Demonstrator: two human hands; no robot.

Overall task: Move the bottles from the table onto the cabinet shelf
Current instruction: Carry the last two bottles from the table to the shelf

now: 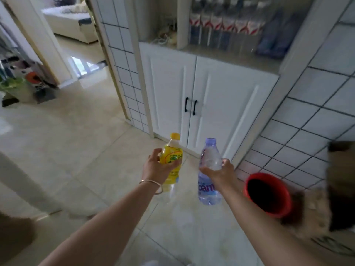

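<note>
My left hand (155,167) grips a yellow-labelled bottle (172,150) with a yellow cap, held upright over the floor. My right hand (219,172) grips a clear water bottle (209,189) with a pale purple cap and label, also upright. Both bottles are carried side by side in front of a white cabinet (211,96). The cabinet shelf (221,54) above its two doors holds a row of several bottles with red and white labels (221,24) and blue bottles (276,35) at the right. The table is out of view.
A red bucket (269,194) stands on the floor at the right, next to a cardboard box (340,169). Tiled walls flank the cabinet. A doorway (76,45) opens at the left onto another room. Clutter (28,83) lies at the far left.
</note>
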